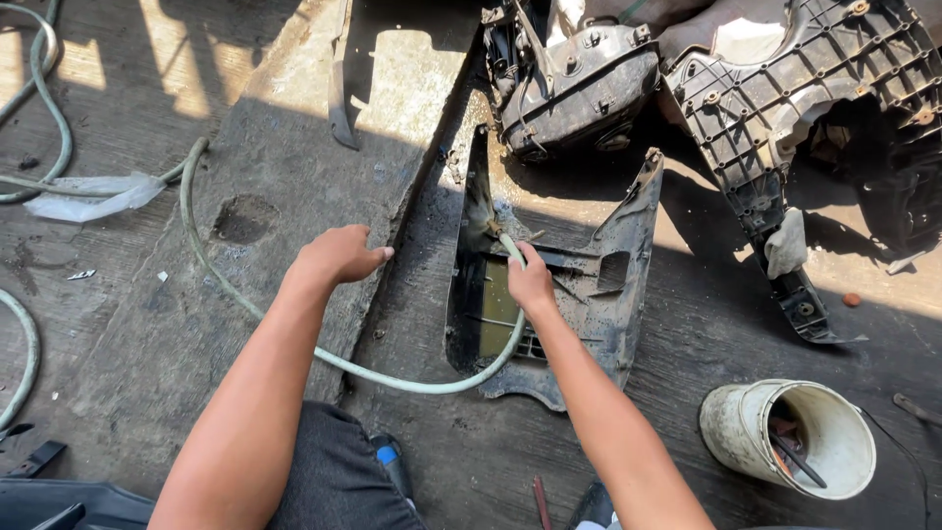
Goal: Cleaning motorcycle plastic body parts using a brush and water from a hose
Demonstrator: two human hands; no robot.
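My right hand (531, 283) grips the end of a pale green hose (412, 381) and points it at a dirty dark plastic panel (599, 294) lying on the wet concrete floor. The hose loops from that hand down and left, passing under my left forearm. My left hand (339, 255) hovers over a raised concrete slab (285, 196), fingers curled loosely, holding nothing.
More black plastic body panels (785, 108) and an engine cover (574, 83) lie at the top right. A white bucket (795, 437) with tools lies tipped at lower right. A rag (785, 243) and more hose (44, 108) lie around. My dark-clothed knee is at the bottom.
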